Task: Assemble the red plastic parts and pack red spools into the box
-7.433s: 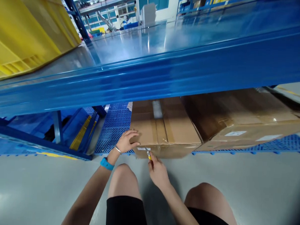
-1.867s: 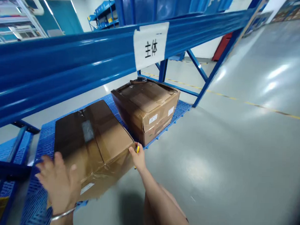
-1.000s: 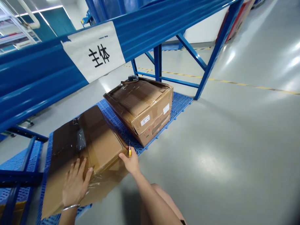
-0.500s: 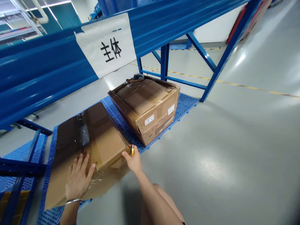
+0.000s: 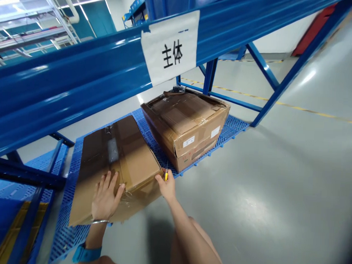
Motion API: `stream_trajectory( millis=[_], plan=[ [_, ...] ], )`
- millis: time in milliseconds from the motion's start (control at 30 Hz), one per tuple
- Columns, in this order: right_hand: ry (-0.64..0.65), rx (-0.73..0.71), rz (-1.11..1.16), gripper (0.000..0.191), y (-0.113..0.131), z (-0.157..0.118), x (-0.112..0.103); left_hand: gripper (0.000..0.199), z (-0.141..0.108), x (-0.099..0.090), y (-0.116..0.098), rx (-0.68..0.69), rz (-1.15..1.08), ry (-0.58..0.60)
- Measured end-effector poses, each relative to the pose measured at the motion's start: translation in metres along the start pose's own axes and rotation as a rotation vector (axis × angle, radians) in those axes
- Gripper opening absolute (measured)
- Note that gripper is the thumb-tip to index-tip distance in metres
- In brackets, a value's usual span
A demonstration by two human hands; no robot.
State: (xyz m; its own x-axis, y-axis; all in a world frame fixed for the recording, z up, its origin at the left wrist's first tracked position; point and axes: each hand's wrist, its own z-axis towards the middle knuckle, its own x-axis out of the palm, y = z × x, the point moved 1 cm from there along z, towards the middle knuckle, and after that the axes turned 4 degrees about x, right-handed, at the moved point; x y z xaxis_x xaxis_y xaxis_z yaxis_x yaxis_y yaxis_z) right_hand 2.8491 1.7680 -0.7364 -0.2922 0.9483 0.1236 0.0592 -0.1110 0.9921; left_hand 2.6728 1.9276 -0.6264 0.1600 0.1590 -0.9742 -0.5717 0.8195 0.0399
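A taped cardboard box [image 5: 140,157] rests on blue plastic matting [image 5: 66,205] at the lower left. My left hand [image 5: 106,197] lies flat on its top near the front edge, fingers spread. At the box's right front corner, my right hand [image 5: 167,185] is closed round a small yellow cutter [image 5: 166,176], its thin blade pointing up. The thumb of that hand is against the box corner. A second, worn cardboard box [image 5: 198,142] with white labels stands on the matting behind and to the right.
A thick blue rack beam [image 5: 109,64] bearing a white paper sign [image 5: 173,55] crosses above the boxes. Blue rack legs [image 5: 293,70] stand at right and left. Grey floor [image 5: 263,196] lies to the right.
The view has shifted, so the boxes and sign appear farther right. Both hands keep their places on the front box. A blue wristband now shows on the left wrist.
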Motion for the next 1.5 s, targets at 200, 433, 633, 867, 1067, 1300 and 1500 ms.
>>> stream_trajectory(
  millis=[200,433,633,867,1067,1300,1500],
  plan=[
    [0.031,-0.026,0.035,0.039,-0.004,0.001,0.002,0.069,-0.002,-0.002,0.001,0.021,-0.038,-0.054],
    [0.016,-0.016,0.113,0.036,-0.007,0.002,0.003,0.08,-0.043,0.003,-0.001,0.01,-0.03,-0.327],
    [-0.042,0.033,0.151,0.039,-0.012,0.003,0.009,0.086,-0.085,0.03,0.025,-0.27,-0.019,-0.469],
    [-0.115,0.11,0.168,0.045,-0.009,-0.003,0.013,0.068,-0.086,0.034,0.037,-0.245,-0.077,-0.499],
    [-0.194,0.152,0.17,0.052,-0.002,-0.012,0.017,0.062,-0.083,0.04,0.042,-0.266,-0.124,-0.577],
    [-0.233,0.134,0.124,0.047,0.012,-0.014,0.01,0.055,-0.075,0.047,0.054,-0.294,-0.13,-0.719],
    [-0.307,0.015,0.04,0.041,0.039,0.017,-0.009,0.053,-0.077,0.045,0.047,-0.301,-0.14,-0.735]
  ],
)
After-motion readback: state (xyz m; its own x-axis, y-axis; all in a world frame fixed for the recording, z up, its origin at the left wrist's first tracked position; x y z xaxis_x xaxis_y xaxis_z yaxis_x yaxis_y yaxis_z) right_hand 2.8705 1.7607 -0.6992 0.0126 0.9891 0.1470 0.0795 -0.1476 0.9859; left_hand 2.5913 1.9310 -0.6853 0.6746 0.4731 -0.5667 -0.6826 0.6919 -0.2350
